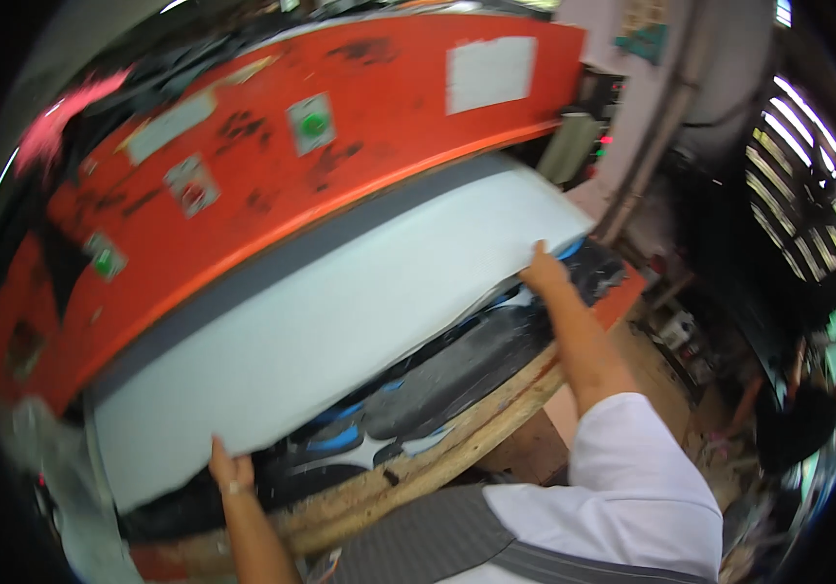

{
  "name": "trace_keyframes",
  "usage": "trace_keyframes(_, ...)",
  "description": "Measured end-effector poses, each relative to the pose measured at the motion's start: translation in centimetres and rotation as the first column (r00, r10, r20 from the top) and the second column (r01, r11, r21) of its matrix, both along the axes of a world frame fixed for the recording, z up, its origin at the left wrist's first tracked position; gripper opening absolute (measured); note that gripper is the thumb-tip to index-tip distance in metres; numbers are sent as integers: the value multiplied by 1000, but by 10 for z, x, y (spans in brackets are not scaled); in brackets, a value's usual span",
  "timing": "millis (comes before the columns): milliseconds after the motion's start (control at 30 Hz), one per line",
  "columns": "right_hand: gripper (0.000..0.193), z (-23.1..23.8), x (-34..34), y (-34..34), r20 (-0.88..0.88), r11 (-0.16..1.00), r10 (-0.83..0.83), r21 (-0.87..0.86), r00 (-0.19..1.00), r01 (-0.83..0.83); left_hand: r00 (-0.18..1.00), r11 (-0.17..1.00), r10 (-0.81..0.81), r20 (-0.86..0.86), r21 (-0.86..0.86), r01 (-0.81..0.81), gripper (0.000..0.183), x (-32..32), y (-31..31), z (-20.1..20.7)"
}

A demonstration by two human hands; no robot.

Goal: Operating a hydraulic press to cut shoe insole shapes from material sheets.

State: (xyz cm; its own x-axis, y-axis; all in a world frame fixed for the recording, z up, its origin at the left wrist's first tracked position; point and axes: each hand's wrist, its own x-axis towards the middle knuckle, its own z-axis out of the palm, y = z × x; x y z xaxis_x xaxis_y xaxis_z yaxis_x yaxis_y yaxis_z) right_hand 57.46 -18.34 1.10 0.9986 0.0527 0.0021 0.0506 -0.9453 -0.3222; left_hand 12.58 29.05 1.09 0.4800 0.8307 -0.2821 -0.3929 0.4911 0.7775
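A wide white sheet [330,321] lies slantwise under the front of a red machine [272,146], and its far side is in the machine's shadow. My left hand [230,469] grips the sheet's near edge toward the left end, thumb on top, other fingers mostly hidden. Farther right, my right hand [543,270] pinches the same edge near the right corner, its fingers partly beneath. Whether it is one layer or several, I cannot tell. Below the near edge show black and blue patterned pieces [437,384] on the machine's bed.
A worn wooden edge [408,477] runs along the bed's near side. Green buttons [314,124] and a red button [192,194] sit on the machine's front. Crumpled clear plastic [48,457] hangs at the left. Another person [798,419] is at the far right.
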Motion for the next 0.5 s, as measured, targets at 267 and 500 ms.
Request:
trace_keyframes(267, 68, 16, -157, -60, -95, 903, 427, 99, 899, -418, 980, 969, 179, -85, -156, -190, 35, -15, 49, -17)
trace_keyframes(500, 59, 95, -254, -38, -349, 582, 777, 85, 523, -808, 957, 966, 163, -241, -156, -204, 36, -49, 33, -29)
